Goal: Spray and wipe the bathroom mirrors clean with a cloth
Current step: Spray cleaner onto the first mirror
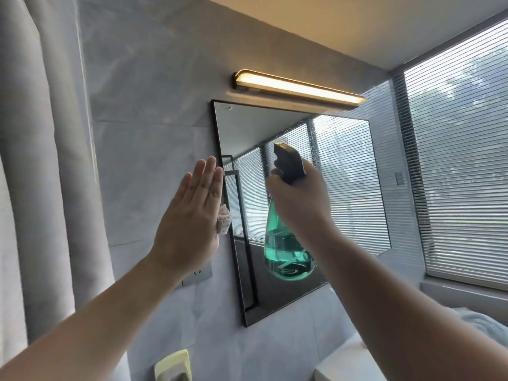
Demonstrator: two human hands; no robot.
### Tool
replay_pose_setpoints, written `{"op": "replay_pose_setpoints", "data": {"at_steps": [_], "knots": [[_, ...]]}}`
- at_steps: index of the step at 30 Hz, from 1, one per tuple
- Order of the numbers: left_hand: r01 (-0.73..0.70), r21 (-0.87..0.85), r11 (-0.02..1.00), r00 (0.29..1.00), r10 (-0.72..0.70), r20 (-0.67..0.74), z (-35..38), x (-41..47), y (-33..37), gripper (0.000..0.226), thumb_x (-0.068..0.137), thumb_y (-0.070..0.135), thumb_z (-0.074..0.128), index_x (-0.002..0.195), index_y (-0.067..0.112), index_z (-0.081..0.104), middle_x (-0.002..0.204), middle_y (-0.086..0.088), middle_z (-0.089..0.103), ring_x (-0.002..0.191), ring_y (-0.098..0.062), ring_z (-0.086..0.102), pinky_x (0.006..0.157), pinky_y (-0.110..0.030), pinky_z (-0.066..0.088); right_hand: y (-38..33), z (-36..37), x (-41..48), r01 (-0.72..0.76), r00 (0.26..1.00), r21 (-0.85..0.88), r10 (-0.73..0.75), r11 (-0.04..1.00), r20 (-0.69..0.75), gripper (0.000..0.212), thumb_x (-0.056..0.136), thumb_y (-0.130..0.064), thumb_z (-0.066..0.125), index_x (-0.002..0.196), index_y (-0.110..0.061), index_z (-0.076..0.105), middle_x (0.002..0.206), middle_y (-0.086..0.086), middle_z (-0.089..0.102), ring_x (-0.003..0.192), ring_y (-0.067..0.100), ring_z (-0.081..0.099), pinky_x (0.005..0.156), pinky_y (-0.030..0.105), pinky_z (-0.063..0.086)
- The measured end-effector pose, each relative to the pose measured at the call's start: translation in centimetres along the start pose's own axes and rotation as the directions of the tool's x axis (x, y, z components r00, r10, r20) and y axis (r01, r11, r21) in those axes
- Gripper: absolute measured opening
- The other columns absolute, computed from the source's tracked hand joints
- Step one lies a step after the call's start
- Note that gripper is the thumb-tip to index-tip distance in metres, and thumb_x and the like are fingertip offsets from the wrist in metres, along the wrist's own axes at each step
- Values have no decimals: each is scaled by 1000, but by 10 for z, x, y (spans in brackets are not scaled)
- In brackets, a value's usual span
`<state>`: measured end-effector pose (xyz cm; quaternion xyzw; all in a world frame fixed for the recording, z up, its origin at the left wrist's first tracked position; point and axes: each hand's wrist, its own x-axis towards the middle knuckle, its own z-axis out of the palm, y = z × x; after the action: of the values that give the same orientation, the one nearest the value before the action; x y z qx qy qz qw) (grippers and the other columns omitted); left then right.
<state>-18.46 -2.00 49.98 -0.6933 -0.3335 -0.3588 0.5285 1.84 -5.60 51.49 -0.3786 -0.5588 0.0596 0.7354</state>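
Head view. Rectangular mirror [351,188] with a thin black frame, mounted on grey marbled wall tile [151,105]; its glass reflects slatted blinds. At the mirror's 9 o'clock edge, the left hand [189,215] lies flat, fingers straight and pressed together. It covers a pale, crumpled cloth [224,220], of which only a puff shows beside the palm; whether the cloth meets frame or tile cannot be told. Before the glass at centre, the right hand [297,199] grips the neck of a spray bottle [286,251], its teardrop body translucent teal and its trigger head black. At 12 o'clock glows a lit bar lamp [297,88]; at 3 o'clock, horizontal blinds [461,174]; at 9 o'clock, a grey pleated curtain [41,160]. A pale yellow object [173,364] at 6 o'clock is cut off.
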Motion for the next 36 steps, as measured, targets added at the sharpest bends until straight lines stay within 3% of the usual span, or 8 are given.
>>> {"op": "replay_pose_setpoints", "data": {"at_steps": [7,13,18,21,25,28,34,36], "knots": [[0,-4,1000,1000,0,-5,5,-4,-4,71,90,6,41,157,-8,21,168,-24,14,157,-35,13,123,-53,27,-1,0,-4,27,1000,2,-27,1000,-12,13,79,-29,56,83,-19,62,61,-3,58,64,29,59,64,49,55],[6,-30,1000,1000,-5,5,5,-5,-1,80,84,4,52,157,-8,22,167,-24,14,157,-36,14,124,-53,27,3,-2,-10,-14,1000,42,15,999,-11,8,81,-20,61,76,-16,57,55,-7,49,55,19,46,54,41,44],[-11,-37,999,1000,11,14,4,-8,1,76,88,5,49,157,-8,20,168,-24,13,157,-36,13,124,-53,27,6,0,-11,-55,998,65,56,996,-11,15,70,-33,57,74,-18,57,54,-9,49,57,20,49,58,39,46],[-16,-38,999,1000,16,18,4,-9,0,72,91,7,46,157,-7,21,168,-24,13,157,-36,13,124,-53,27,6,1,-12,-39,999,77,39,996,9,8,70,-32,57,70,-24,58,53,-10,50,56,19,49,57,38,45],[-8,-43,999,1000,8,16,4,-12,-3,73,90,7,46,157,-7,21,168,-24,14,157,-35,14,124,-53,27,3,4,-16,-31,999,107,32,994,-5,19,73,-31,60,88,-23,69,67,3,66,59,21,56,60,49,55],[-11,-44,999,1000,12,14,6,-14,-5,75,89,5,48,158,-7,20,168,-24,13,157,-35,13,124,-52,26,1,5,-18,-47,999,144,48,988,-4,26,70,-29,60,92,-26,73,79,0,74,57,14,59,60,45,57],[-6,-42,999,1000,7,11,10,-20,-7,71,91,5,40,158,-7,20,168,-23,13,157,-34,12,124,-52,26,5,6,-22,-21,1000,166,23,986,-9,18,81,-15,64,93,-25,74,67,-6,69,56,10,57,60,36,51],[-3,-38,999,1000,4,16,11,-21,-7,70,91,9,32,158,-7,21,168,-22,14,157,-34,12,125,-51,26,8,7,-22,-10,1000,149,11,989,-5,17,78,-21,62,91,-26,72,67,-6,69,57,12,58,61,37,52]]}}
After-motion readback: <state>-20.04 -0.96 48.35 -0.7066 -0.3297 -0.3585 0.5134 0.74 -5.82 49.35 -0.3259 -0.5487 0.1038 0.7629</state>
